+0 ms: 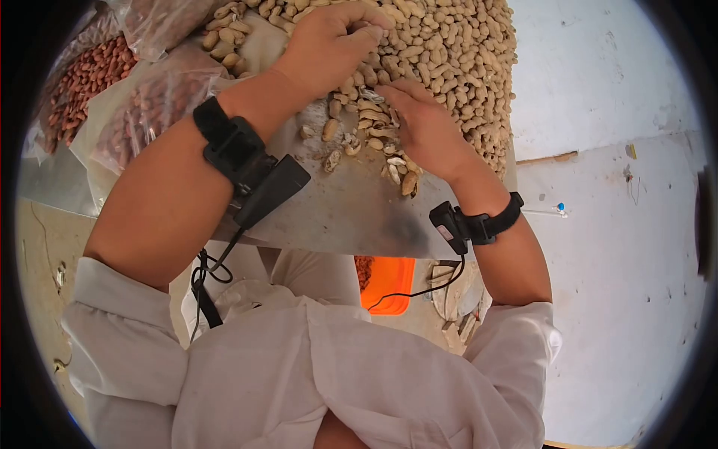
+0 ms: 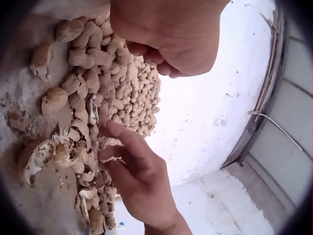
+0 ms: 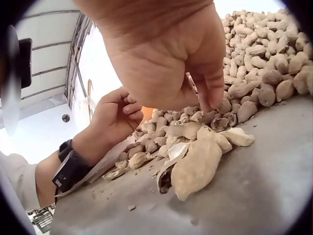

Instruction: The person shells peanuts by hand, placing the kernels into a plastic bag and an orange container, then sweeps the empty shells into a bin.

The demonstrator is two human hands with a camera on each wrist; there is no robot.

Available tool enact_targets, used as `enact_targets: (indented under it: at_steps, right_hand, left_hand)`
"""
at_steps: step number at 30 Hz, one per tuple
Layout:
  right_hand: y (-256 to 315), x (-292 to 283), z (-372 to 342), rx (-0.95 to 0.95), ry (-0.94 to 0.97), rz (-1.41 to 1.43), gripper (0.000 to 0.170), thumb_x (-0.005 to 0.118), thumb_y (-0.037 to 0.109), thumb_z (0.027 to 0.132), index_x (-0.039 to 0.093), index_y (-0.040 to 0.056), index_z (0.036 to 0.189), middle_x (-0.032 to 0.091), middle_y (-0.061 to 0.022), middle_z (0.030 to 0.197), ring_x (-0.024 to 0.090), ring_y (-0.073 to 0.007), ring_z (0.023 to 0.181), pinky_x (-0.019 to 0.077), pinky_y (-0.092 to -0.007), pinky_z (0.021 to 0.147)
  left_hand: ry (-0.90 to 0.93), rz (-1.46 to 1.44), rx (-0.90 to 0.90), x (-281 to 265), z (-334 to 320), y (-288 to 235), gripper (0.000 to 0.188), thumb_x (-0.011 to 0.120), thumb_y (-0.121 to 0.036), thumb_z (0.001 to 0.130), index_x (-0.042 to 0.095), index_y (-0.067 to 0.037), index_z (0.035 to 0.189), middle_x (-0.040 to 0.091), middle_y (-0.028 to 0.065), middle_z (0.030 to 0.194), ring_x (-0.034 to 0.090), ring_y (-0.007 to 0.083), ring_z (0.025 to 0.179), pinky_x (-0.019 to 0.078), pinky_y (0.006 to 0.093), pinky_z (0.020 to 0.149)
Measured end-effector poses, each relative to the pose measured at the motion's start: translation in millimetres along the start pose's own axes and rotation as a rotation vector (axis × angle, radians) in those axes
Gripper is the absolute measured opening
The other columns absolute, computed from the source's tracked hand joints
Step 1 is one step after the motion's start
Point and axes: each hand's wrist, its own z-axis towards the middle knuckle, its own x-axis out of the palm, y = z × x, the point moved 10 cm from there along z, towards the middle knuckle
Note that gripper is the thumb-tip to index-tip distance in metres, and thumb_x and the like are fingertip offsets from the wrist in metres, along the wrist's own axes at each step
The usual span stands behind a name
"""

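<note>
My left hand (image 1: 333,49) is above the near side of a heap of unshelled peanuts (image 1: 464,52), fingers curled inward. In the left wrist view its fingertips (image 2: 152,56) bend under the palm; whether they hold anything I cannot tell. My right hand (image 1: 426,127) is low at the heap's near edge, beside broken peanut shells (image 1: 374,120). In the right wrist view its thumb and fingers close around a thin piece of peanut shell (image 3: 193,84). A large split shell (image 3: 195,166) lies on the metal tabletop (image 3: 264,161) in front of it.
Clear plastic bags with red peanut kernels (image 1: 161,105) lie at the left, near more loose red kernels (image 1: 93,82). An orange tub (image 1: 396,288) stands below the table edge. A white wall (image 1: 606,90) rises along the right. Both wrists carry strapped cameras with cables.
</note>
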Motion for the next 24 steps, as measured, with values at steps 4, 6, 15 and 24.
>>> enact_targets:
  at_steps: [4,6,15,24]
  right_hand:
    - [0,14,1,-0.006,0.051,-0.103,0.048,0.056,-0.009,0.065,0.056,0.0043,0.111,0.054,-0.0113,0.104,0.055,-0.0305,0.097,0.0476,-0.0362,0.081]
    - [3,15,-4,-0.023,0.118,-0.075,0.044,0.056,-0.008,0.066,0.057,0.0042,0.108,0.054,-0.0107,0.103,0.056,-0.0303,0.095,0.0481,-0.0365,0.079]
    - [34,4,17,-0.159,0.002,0.003,0.039,0.055,-0.005,0.067,0.058,0.0034,0.105,0.055,-0.0113,0.095,0.057,-0.0318,0.089,0.0482,-0.0385,0.075]
    - [40,23,19,-0.131,0.169,-0.015,0.026,0.057,0.0,0.072,0.06,0.0026,0.097,0.055,-0.0135,0.093,0.055,-0.0314,0.083,0.0461,-0.0384,0.072]
  left_hand:
    - [-0.083,0.127,0.219,-5,1,-12,0.012,0.054,-0.008,0.083,0.061,-0.001,0.09,0.059,0.0049,0.071,0.053,0.0105,0.065,0.0447,0.0257,0.06]
    - [-0.083,0.129,0.19,-6,2,-9,0.013,0.054,-0.008,0.083,0.062,-0.001,0.09,0.059,0.006,0.071,0.054,0.0112,0.066,0.045,0.0261,0.061]
    - [-0.118,0.107,0.217,-11,2,-9,0.013,0.054,-0.009,0.083,0.062,-0.001,0.088,0.06,0.0066,0.077,0.055,0.0115,0.071,0.0453,0.0266,0.064]
    - [-0.116,0.064,0.172,-13,2,-6,0.011,0.055,-0.009,0.081,0.061,0.0,0.085,0.06,0.0067,0.077,0.055,0.0128,0.071,0.0454,0.027,0.065]
